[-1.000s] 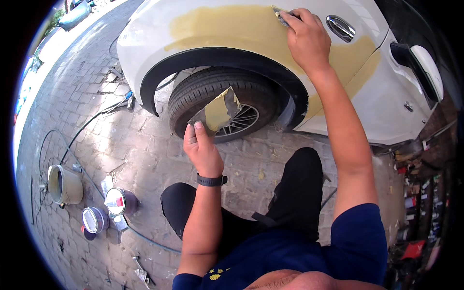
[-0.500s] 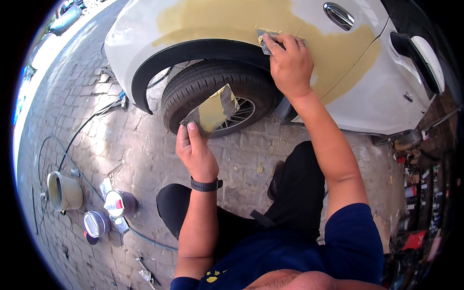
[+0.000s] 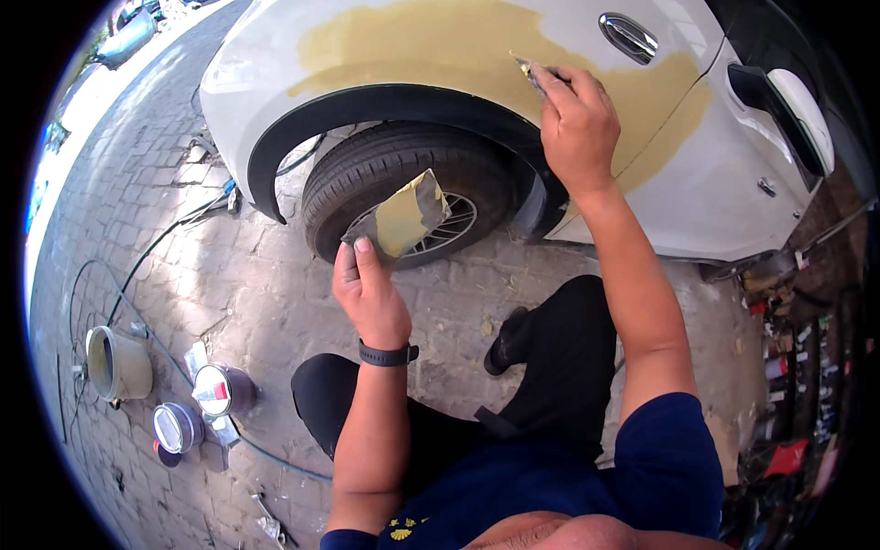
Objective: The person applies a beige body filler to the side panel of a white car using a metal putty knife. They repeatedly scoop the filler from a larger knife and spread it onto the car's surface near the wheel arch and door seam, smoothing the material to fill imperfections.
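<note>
My left hand (image 3: pixel 376 302) pinches a flat grey putty board (image 3: pixel 431 197) by its near corner. Yellow-beige body filler (image 3: pixel 400 223) coats the middle of the board, which is in front of the car's front wheel. In my right hand (image 3: pixel 581 133) is a small grey filler spreader (image 3: pixel 531 73), seen nearly edge-on with filler along its tip. It is over the white car's fender, above the right end of the wheel arch; whether it touches the panel I cannot tell. A broad layer of filler (image 3: pixel 412 46) covers the fender and runs onto the door.
The tire (image 3: pixel 353 183) stands under the black wheel-arch trim (image 3: pixel 367 99). At left on the paving are a bucket (image 3: pixel 133 367), two tins (image 3: pixel 225 390) and a hose (image 3: pixel 266 451). A mirror (image 3: pixel 799 115) juts out at right, above cluttered shelves (image 3: pixel 793 385).
My right hand has moved a little to the right, and the spreader has turned from showing its flat face to nearly edge-on. My left hand keeps the board almost where it was.
</note>
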A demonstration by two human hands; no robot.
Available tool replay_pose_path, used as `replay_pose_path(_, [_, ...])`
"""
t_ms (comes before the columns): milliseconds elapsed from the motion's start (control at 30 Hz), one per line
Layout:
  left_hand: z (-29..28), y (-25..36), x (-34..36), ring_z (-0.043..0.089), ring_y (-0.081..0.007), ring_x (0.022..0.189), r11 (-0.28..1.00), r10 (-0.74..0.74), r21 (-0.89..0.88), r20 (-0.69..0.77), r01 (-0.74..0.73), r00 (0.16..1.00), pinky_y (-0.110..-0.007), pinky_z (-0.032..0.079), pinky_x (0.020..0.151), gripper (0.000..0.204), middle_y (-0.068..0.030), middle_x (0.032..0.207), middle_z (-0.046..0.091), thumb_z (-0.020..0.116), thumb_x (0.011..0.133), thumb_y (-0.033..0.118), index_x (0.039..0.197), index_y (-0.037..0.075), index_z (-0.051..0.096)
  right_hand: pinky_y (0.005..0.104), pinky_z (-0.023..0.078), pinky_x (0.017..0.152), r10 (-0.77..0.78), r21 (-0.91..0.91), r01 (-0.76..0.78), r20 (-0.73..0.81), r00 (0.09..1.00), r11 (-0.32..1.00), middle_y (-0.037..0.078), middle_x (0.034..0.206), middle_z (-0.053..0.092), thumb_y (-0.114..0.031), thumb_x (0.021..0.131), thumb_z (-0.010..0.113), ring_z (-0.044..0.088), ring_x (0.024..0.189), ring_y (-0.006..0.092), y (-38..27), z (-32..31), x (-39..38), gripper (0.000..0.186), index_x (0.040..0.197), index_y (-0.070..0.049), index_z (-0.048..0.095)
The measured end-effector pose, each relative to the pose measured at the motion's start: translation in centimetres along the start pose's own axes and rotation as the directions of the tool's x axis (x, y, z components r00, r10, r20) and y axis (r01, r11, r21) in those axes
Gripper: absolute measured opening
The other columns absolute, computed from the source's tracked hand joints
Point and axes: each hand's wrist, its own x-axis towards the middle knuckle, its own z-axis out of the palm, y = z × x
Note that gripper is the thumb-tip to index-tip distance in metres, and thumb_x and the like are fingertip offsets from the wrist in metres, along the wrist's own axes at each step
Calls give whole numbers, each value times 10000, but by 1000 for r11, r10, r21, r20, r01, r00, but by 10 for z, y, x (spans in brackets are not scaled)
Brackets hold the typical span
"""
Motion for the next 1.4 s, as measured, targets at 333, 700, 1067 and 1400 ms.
replay_pose_path(333, [16, 0, 0, 573, -63, 853, 997, -58, -60, -29, 56, 998, -246, 486, 745, 262, -3, 968, 662, 542, 1159, 234, 1051, 14, 633, 419, 557, 873, 14, -28, -11, 114, 993, 1000, 21, 1087, 701, -33, 865, 693, 666, 1047, 297, 9, 8, 27, 385, 1200, -173, 820])
replay_pose_path(700, [22, -4, -8, 536, -44, 813, 997, -76, -11, 1, 76, 997, -232, 442, 697, 256, 25, 931, 639, 545, 1158, 238, 1008, 46, 624, 425, 537, 784, -3, 42, 0, 74, 997, 999, -1, 1002, 695, -43, 821, 752, 676, 952, 284, -3, 13, -34, 318, 1108, -155, 832])
replay_pose_path(1067, [28, -4, -11, 532, -44, 819, 997, -74, 9, -22, 75, 997, -228, 479, 749, 287, 24, 909, 613, 555, 1155, 232, 955, 31, 595, 416, 566, 835, 4, -91, 0, 39, 999, 996, 12, 1071, 699, -29, 849, 695, 663, 1006, 293, 23, 10, 21, 387, 1179, -179, 829])
replay_pose_path(1400, [34, -16, -13, 526, -47, 853, 998, -67, -17, -24, 67, 997, -240, 479, 750, 275, 21, 924, 625, 553, 1155, 210, 976, 9, 608, 417, 569, 819, 38, 39, -41, 65, 997, 998, 6, 1052, 706, -49, 885, 716, 681, 1008, 272, 15, -2, -1, 323, 1160, -176, 828])
